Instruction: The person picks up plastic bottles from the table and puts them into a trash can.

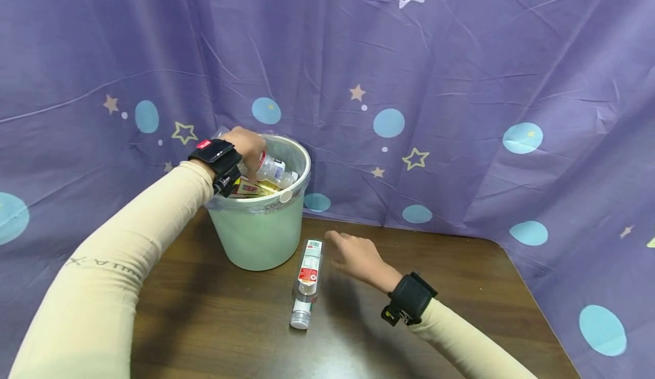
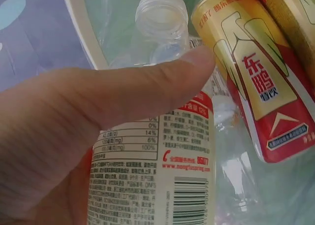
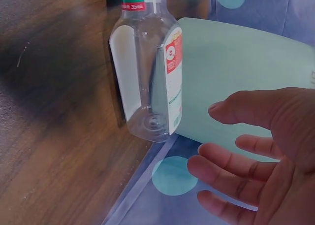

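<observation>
My left hand (image 1: 248, 146) is inside the mouth of a pale green bucket (image 1: 258, 234). In the left wrist view its thumb lies across a clear plastic bottle (image 2: 189, 156) with a printed label and an uncapped neck; the other fingers are mostly hidden behind the bottle. Beside this bottle is a gold and red drink can (image 2: 256, 77). My right hand (image 1: 358, 258) hovers over the table with fingers spread and loosely bent, holding nothing. Just left of it, an empty clear bottle (image 1: 309, 271) with a red and white label lies on its side, its cap end towards me.
Another clear bottle (image 1: 276, 171) leans inside the bucket, near its right rim. A clear plastic liner (image 1: 240, 205) folds over the bucket's edge. The brown wooden table (image 1: 440, 288) ends against a purple curtain (image 1: 450, 83) at the back and right.
</observation>
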Demonstrator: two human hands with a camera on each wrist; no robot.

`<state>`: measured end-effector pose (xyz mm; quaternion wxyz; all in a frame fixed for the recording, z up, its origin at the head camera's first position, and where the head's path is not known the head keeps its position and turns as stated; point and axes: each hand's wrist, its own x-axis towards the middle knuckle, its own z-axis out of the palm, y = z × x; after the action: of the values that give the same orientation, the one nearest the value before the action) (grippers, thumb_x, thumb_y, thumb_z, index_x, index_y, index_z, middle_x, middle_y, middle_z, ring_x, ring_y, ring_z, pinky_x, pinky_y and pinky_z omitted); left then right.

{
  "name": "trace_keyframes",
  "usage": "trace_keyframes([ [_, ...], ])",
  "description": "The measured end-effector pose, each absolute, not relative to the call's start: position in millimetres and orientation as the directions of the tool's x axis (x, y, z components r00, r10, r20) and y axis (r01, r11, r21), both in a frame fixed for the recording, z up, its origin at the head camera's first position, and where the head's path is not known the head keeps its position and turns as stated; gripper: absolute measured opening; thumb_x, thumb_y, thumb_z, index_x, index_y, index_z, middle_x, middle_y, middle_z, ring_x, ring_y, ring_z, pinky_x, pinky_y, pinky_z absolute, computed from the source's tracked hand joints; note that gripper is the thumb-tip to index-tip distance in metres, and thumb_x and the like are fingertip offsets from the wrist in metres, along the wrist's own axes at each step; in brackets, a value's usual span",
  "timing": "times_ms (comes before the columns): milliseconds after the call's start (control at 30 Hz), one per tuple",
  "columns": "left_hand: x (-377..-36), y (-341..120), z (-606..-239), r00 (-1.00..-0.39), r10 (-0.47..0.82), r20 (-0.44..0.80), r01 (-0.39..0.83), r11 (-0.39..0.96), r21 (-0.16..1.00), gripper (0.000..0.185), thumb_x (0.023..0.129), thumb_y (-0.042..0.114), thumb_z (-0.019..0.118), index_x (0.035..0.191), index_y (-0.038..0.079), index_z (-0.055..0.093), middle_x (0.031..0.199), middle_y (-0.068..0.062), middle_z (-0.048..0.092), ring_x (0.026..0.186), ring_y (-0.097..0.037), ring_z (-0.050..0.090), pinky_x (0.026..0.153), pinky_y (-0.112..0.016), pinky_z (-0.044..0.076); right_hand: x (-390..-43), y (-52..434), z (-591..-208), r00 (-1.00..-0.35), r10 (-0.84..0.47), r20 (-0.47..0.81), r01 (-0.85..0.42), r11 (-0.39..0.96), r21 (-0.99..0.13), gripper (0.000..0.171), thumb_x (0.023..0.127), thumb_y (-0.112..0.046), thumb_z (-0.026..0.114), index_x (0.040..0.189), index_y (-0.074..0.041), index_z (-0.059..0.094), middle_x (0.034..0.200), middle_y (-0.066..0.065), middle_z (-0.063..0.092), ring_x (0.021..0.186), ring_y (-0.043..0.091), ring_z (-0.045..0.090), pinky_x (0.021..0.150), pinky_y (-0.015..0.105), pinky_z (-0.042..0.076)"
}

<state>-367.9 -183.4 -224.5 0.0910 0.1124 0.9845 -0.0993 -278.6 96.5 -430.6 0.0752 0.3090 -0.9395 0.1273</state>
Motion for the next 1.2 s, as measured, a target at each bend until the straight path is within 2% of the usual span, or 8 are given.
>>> trace_keyframes([
  [100, -371, -182, -228, -0.954, 0.232, -0.187, 0.265, 0.948, -0.177, 0.055, 0.064, 0.027, 0.094, 0.111, 0.013, 0.072, 0.103, -0.009, 0.072, 0.109, -0.038, 0.061, 0.094, -0.051, 0.054, -280, 96, -433, -0.789, -0.577, 0.213, -0.612, 0.768, -0.19, 0.056, 0.078, -0.017, 0.086, 0.128, -0.013, 0.061, 0.108, 0.008, 0.074, 0.09, 0.026, 0.073, 0.06, 0.041, 0.056],
  [233, -374, -182, -234, -0.939, 0.297, -0.176, 0.329, 0.924, -0.196, 0.059, 0.061, 0.028, 0.094, 0.113, 0.012, 0.072, 0.106, -0.009, 0.073, 0.105, -0.034, 0.065, 0.096, -0.049, 0.053, -282, 94, -437, -0.773, -0.602, 0.202, -0.633, 0.754, -0.176, 0.058, 0.078, -0.018, 0.086, 0.13, -0.012, 0.06, 0.11, 0.01, 0.072, 0.091, 0.029, 0.072, 0.063, 0.044, 0.057],
  [467, -375, -182, -240, -0.924, 0.318, -0.212, 0.349, 0.929, -0.126, 0.071, 0.067, 0.036, 0.093, 0.128, 0.009, 0.065, 0.119, -0.01, 0.071, 0.11, -0.033, 0.065, 0.1, -0.049, 0.051, -288, 88, -440, -0.728, -0.659, 0.189, -0.685, 0.708, -0.17, 0.06, 0.076, -0.016, 0.088, 0.13, -0.012, 0.062, 0.108, 0.009, 0.067, 0.094, 0.029, 0.067, 0.07, 0.044, 0.057],
  [600, -373, -179, -240, -0.922, 0.314, -0.225, 0.348, 0.928, -0.134, 0.07, 0.069, 0.036, 0.092, 0.127, 0.009, 0.065, 0.115, -0.008, 0.071, 0.108, -0.031, 0.065, 0.099, -0.048, 0.052, -291, 83, -442, -0.71, -0.688, 0.152, -0.704, 0.689, -0.17, 0.063, 0.076, -0.01, 0.087, 0.133, -0.013, 0.062, 0.116, 0.01, 0.065, 0.101, 0.029, 0.066, 0.076, 0.044, 0.057],
  [700, -371, -177, -239, -0.926, 0.304, -0.222, 0.339, 0.93, -0.14, 0.063, 0.068, 0.034, 0.092, 0.121, 0.011, 0.068, 0.107, -0.006, 0.071, 0.103, -0.028, 0.065, 0.096, -0.047, 0.053, -293, 78, -444, -0.686, -0.711, 0.158, -0.728, 0.666, -0.164, 0.061, 0.077, -0.011, 0.086, 0.134, -0.013, 0.063, 0.118, 0.01, 0.065, 0.102, 0.03, 0.064, 0.078, 0.044, 0.057],
  [833, -371, -178, -239, -0.928, 0.313, -0.202, 0.343, 0.93, -0.135, 0.046, 0.065, 0.028, 0.093, 0.101, 0.012, 0.07, 0.095, -0.004, 0.069, 0.093, -0.026, 0.063, 0.09, -0.044, 0.054, -294, 71, -447, -0.657, -0.737, 0.159, -0.754, 0.639, -0.151, 0.059, 0.079, -0.014, 0.086, 0.133, -0.016, 0.063, 0.121, 0.008, 0.064, 0.105, 0.029, 0.062, 0.082, 0.044, 0.056],
  [933, -374, -180, -241, -0.926, 0.326, -0.19, 0.352, 0.927, -0.127, 0.04, 0.062, 0.025, 0.093, 0.09, 0.013, 0.068, 0.09, -0.002, 0.066, 0.087, -0.024, 0.061, 0.084, -0.042, 0.054, -294, 68, -448, -0.64, -0.756, 0.138, -0.768, 0.625, -0.139, 0.061, 0.079, -0.008, 0.085, 0.135, -0.016, 0.062, 0.126, 0.009, 0.063, 0.111, 0.029, 0.061, 0.086, 0.045, 0.056],
  [1200, -376, -182, -244, -0.929, 0.321, -0.186, 0.348, 0.928, -0.134, 0.042, 0.058, 0.025, 0.094, 0.088, 0.014, 0.067, 0.089, -0.001, 0.063, 0.085, -0.023, 0.058, 0.078, -0.039, 0.052, -295, 59, -454, -0.617, -0.782, 0.085, -0.786, 0.609, -0.105, 0.065, 0.078, -0.002, 0.081, 0.139, -0.016, 0.061, 0.133, 0.007, 0.061, 0.119, 0.028, 0.059, 0.093, 0.045, 0.055],
])
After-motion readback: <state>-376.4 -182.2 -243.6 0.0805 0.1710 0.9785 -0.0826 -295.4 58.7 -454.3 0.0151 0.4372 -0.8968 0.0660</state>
